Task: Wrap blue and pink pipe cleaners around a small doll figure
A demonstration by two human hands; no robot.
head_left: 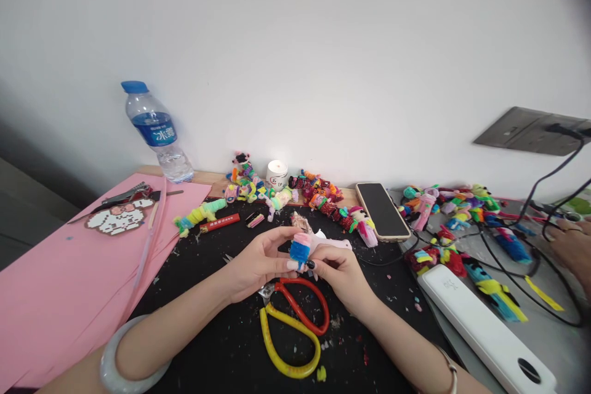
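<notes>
Just past the middle of the head view, both hands are meeting over a black mat (221,345). The left hand (258,261) is curling its fingers around a small fuzzy figure (301,247), banded pink above and blue below, with a paler tufted end pointing toward 12 o'clock. The right hand (339,271) is pinching the same figure from the 3 o'clock side, dark-painted fingertips (311,264) pressing at its lower edge; neither hand is lying slack.

I am judging the figure to be light and soft, a fuzzy wrap over something bendable, so it is likely yielding and springing rather than breaking. The banded middle looks like the firmest place to grip; the tufted end looks easier to crush or pull loose.

At 6 o'clock from the hands, scissors with red and yellow handles (295,326) are lying on the mat, touching neither hand. From 11 to 2 o'clock, finished fuzzy figures (318,194) are lining the wall, with a phone (382,210) among them. A water bottle (157,132) is standing at 10 o'clock, behind pink paper sheets (55,283). Another person's hand (572,246) is showing at the 3 o'clock edge.
</notes>
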